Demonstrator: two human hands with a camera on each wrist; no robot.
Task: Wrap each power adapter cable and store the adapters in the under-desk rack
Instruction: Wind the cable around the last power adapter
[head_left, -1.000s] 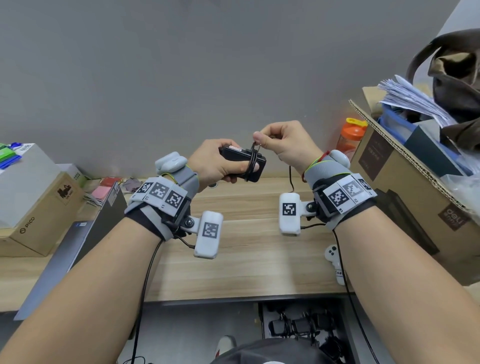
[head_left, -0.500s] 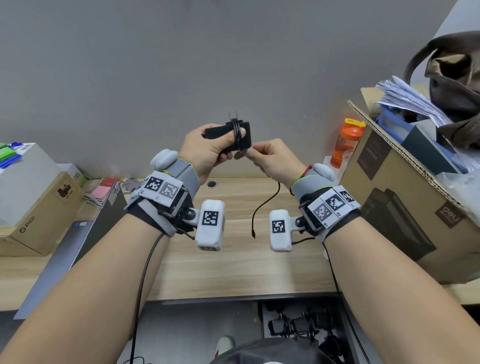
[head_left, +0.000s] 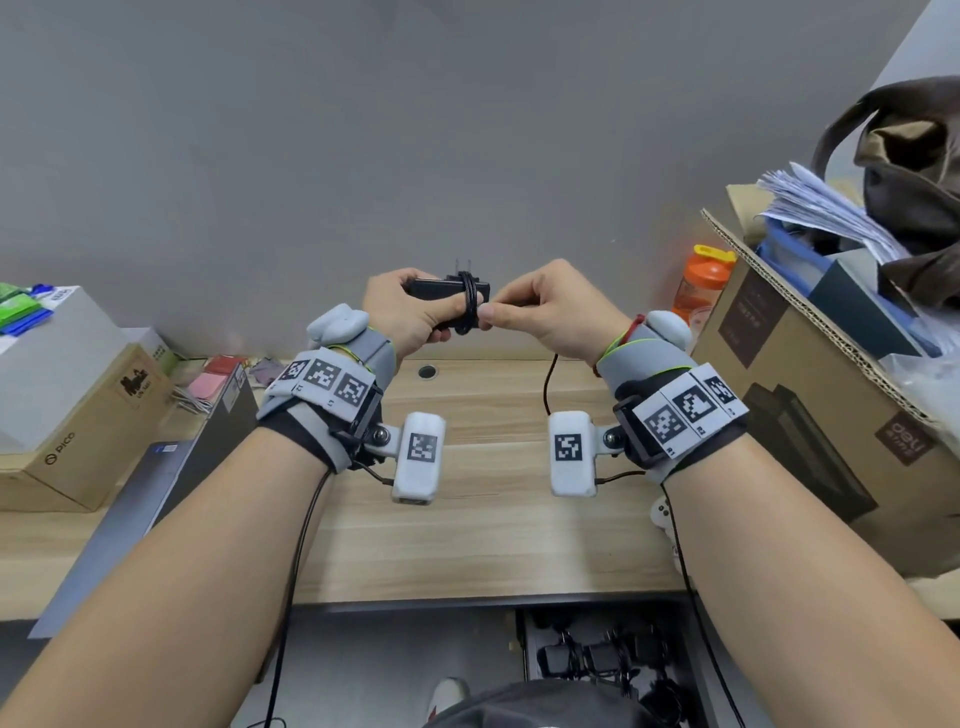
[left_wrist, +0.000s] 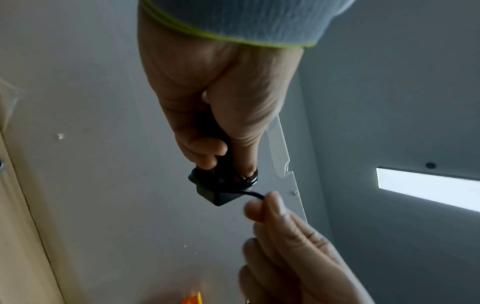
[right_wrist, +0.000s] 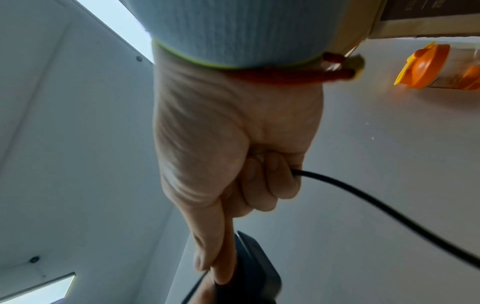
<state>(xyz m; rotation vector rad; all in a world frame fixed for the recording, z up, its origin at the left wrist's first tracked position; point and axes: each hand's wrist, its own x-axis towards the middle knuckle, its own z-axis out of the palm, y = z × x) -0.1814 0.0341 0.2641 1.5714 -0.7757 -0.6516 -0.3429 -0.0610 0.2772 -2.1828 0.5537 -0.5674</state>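
Note:
My left hand (head_left: 410, 312) grips a black power adapter (head_left: 434, 287), held up in front of the grey wall with its plug prongs pointing up. Several turns of its black cable (head_left: 469, 306) circle the adapter's right end. My right hand (head_left: 540, 312) pinches the cable right beside those turns, thumb and forefinger together. The cable's loose tail (head_left: 546, 384) hangs down below that hand toward the desk. The left wrist view shows the adapter (left_wrist: 215, 191) with the cable (left_wrist: 253, 194) leading to my right fingertips (left_wrist: 265, 207). Under the desk, a rack (head_left: 597, 660) holds several dark adapters.
The wooden desk (head_left: 467, 545) has a cable hole (head_left: 427, 371). A large cardboard box (head_left: 831, 395) with papers and a brown bag stands right, with an orange-lidded bottle (head_left: 701, 283) behind it. Boxes (head_left: 72, 410) and a grey laptop (head_left: 140, 493) lie left. A white controller (head_left: 662, 519) peeks out by my right forearm.
Both hands dropped slightly. The adapter turned so its prongs point up, my right hand carried the cable round to its right side, and the hanging tail grew shorter.

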